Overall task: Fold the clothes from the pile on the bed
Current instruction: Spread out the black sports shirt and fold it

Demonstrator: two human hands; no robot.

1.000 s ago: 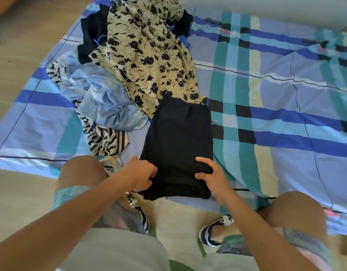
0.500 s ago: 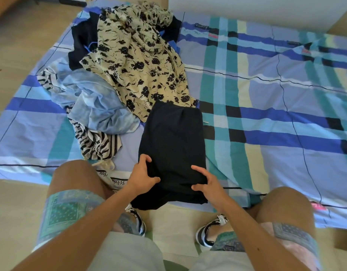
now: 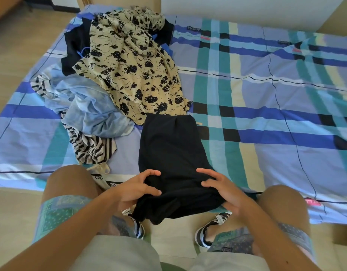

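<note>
Black garment (image 3: 172, 153): near end now pulled past bed (image 3: 266, 106) edge; left hand (image 3: 137, 189), right hand (image 3: 227, 192) both gripping it. White cloth (image 3: 102, 179) print: "You".

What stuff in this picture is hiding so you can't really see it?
All in the head view:
Dark clothes at the pile's far end: mostly covered by the floral garment.
Striped garment: partly under the light blue garment.
Black garment: type unclear, near end crumpled over the bed edge.
Writing on the bedsheet: too small to read.

Your left hand (image 3: 136, 187) and right hand (image 3: 223, 189) grip the black garment's (image 3: 169, 153) near end at the bed (image 3: 266, 106) edge.
</note>
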